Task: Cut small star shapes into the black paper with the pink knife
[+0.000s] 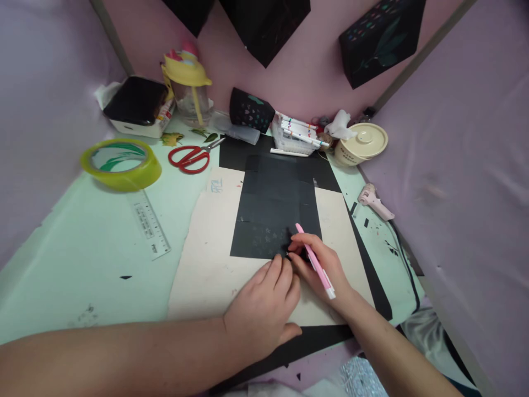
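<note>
A dark sheet of card with fold creases and short slits at its sides lies on a larger cream sheet. Faint pale marks show on its lower part. My left hand rests at the card's lower edge, fingers bent forward and fingertips on that edge, thumb out to the side. Just right of it, my right hand is closed around a pink pen, which slants across the fingers with its white end towards me. The right thumb and forefinger nearly meet by the left fingertips; anything tiny between them is unclear.
Left are a yellow tape roll, clear ruler and red scissors. Behind stand a yellow-lidded bottle, patterned black box and marker tray. Right: cream lidded bowl, glue gun with cord. Black boxes hang above.
</note>
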Tool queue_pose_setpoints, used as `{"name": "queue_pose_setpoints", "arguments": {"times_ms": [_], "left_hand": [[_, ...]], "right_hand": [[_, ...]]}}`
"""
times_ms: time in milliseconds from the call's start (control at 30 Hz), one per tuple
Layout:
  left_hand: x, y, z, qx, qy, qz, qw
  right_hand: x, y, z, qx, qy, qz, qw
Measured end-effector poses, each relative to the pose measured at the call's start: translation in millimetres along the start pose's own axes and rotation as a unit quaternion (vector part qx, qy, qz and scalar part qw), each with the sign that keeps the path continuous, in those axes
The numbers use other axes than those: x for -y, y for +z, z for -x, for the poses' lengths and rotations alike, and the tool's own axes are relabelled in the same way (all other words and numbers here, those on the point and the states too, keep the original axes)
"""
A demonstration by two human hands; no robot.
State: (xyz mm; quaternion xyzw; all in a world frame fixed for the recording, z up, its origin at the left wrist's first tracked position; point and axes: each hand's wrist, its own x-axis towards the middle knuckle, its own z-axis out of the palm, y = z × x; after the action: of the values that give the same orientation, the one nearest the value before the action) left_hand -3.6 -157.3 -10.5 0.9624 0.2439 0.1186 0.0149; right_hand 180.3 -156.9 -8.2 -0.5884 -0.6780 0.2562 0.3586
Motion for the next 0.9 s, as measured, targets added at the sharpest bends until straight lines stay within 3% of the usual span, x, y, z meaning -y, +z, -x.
{"name": "queue_pose_setpoints", "arguments": {"times_ms": [167,533,900], "left_hand": [[2.9,-4.9,-4.4,0.003,-0.022,0.004,1.0],[16.3,-21.7,-14.4,0.111,-0.021,0.001,0.994],[15.7,-18.8,-13.7,0.102,-0.014,-0.017,0.995]], "right_hand": [[-6.3,5.8,-0.4,-0.014,-0.008,0.009,1.0],[-8.6,5.9,0.4,-0.009,-0.026,0.014,1.0],[-8.5,4.6,-0.7,0.001,-0.021,0.02,1.0]]}}
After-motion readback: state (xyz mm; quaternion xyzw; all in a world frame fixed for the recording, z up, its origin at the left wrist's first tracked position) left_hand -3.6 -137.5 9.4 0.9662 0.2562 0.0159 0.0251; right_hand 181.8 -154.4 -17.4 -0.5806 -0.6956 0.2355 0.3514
